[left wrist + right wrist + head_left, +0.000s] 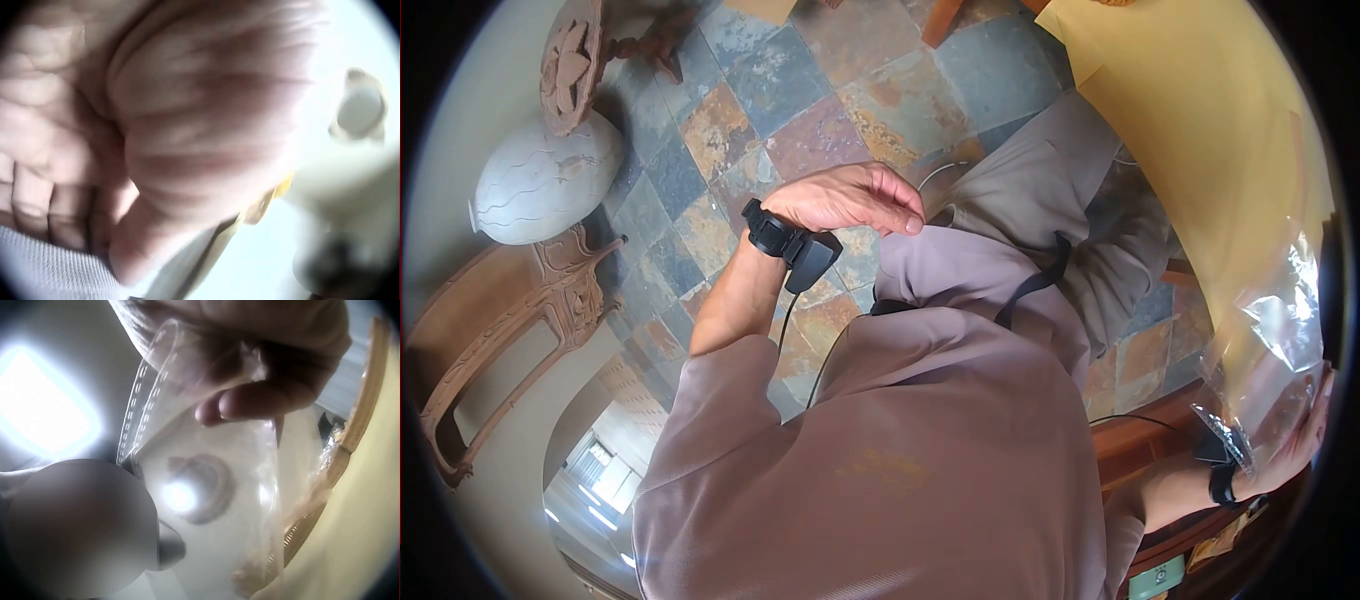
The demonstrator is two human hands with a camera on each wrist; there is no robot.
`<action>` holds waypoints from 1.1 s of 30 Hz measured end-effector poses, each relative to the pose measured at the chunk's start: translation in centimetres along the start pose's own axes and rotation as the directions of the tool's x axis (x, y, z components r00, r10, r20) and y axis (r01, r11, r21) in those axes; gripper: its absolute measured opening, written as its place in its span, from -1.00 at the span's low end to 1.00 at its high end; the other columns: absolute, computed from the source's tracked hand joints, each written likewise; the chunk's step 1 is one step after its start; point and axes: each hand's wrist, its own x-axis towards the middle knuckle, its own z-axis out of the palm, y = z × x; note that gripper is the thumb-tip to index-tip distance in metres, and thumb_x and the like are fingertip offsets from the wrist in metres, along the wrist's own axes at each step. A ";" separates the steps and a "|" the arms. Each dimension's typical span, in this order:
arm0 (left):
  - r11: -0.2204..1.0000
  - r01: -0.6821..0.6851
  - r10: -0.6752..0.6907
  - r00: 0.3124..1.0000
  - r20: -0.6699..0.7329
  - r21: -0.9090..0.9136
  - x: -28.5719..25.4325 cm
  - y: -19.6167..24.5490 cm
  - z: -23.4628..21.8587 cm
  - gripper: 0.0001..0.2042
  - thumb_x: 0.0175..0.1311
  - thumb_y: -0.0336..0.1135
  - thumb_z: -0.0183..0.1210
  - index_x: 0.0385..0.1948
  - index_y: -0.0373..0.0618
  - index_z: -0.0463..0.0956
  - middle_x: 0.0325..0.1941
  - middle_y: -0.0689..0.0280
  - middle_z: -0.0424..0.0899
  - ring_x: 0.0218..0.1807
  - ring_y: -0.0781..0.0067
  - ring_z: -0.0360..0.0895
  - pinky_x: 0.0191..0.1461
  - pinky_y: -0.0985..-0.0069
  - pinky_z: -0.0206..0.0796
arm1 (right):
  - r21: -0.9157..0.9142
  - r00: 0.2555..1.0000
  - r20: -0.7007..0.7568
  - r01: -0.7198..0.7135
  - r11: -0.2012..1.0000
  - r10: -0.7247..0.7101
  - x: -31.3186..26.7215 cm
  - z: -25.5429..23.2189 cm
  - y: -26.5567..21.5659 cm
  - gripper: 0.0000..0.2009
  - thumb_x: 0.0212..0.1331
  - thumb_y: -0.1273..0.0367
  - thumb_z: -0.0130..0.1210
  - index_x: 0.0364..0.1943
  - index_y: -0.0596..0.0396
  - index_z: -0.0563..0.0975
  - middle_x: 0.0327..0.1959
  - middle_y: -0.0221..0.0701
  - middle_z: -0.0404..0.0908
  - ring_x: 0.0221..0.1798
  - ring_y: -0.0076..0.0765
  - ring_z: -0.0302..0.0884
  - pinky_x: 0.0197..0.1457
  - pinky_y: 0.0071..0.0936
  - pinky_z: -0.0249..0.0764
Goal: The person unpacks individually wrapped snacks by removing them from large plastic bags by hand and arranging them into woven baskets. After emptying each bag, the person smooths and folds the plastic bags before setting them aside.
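Observation:
My right hand (1300, 430) is at the far right, beside the edge of a yellow-covered table (1200, 110). It grips a clear plastic sleeve (1285, 310), which catches bright glare and overlaps the yellow cover. In the right wrist view, curled fingers (262, 400) pinch the sleeve near its top, and a row of small slots runs along one edge of the plastic. My left hand (850, 197) hangs in front of my body near the lap, holding nothing. Its fingers are loosely bent, as the left wrist view shows of the palm (200, 112).
Slate tiles (800, 130) cover the floor. To the left stand a carved wooden chair back (510, 320), a pale round vase (550, 180) and a mirror (600, 480). A wooden seat (1140, 440) lies beside my right side, with a small green box (1157, 578) lower down.

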 end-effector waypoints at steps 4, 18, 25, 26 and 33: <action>0.927 -0.118 -0.055 0.897 -0.439 -0.357 1.0 -2.0 1.8 -0.77 0.32 -0.33 0.32 -0.08 -0.25 0.69 -0.21 0.32 0.70 -0.08 0.57 0.53 0.08 0.58 0.38 | -0.077 0.999 0.041 0.031 0.997 -0.028 2.7 2.8 -7.7 -0.56 0.50 0.41 -0.09 0.39 0.25 0.43 0.38 -0.14 0.52 0.40 -0.15 0.46 0.53 -0.26 0.21; 0.978 -0.208 0.202 0.896 -0.394 0.029 6.4 -3.0 -1.1 -0.78 0.38 -0.50 0.23 0.01 -0.31 0.59 -0.17 0.33 0.69 -0.07 0.52 0.63 0.03 0.56 0.49 | 0.311 0.707 -0.333 -0.542 0.781 0.624 -4.9 -0.8 -3.4 -0.52 0.50 0.32 -0.03 0.43 0.23 0.39 0.38 -0.05 0.51 0.48 -0.04 0.38 0.54 -0.18 0.25; 0.967 -0.138 0.198 0.938 -0.286 0.216 10.9 5.5 4.2 -0.80 0.38 -0.48 0.24 -0.01 -0.23 0.62 -0.18 0.35 0.70 -0.13 0.56 0.61 -0.06 0.56 0.44 | 0.770 0.521 -0.468 -0.156 0.619 0.714 -9.5 -6.9 -4.9 -0.56 0.58 0.28 -0.07 0.38 0.27 0.44 0.27 -0.21 0.62 0.28 -0.31 0.59 0.40 -0.39 0.43; 0.952 -0.117 0.186 0.956 -0.228 0.284 12.6 5.9 4.9 -0.80 0.38 -0.47 0.23 -0.01 -0.23 0.62 -0.17 0.35 0.71 -0.14 0.56 0.61 -0.09 0.56 0.43 | -0.003 0.703 -0.604 -0.473 0.881 0.376 -7.4 -5.7 -6.5 -0.60 0.59 0.31 -0.06 0.35 0.23 0.48 0.17 -0.25 0.66 0.12 -0.46 0.62 0.18 -0.53 0.50; 0.994 0.106 -0.105 0.994 -0.042 0.036 22.7 0.2 4.4 -0.76 0.52 -0.15 0.12 -0.09 -0.12 0.62 -0.19 0.28 0.74 -0.20 0.45 0.71 -0.25 0.58 0.43 | 0.766 0.429 -0.499 -0.189 0.615 0.753 -6.5 -4.8 -3.7 -0.76 0.52 0.30 0.08 0.05 0.13 0.62 -0.09 -0.51 0.64 -0.10 -0.57 0.56 0.02 -0.62 0.46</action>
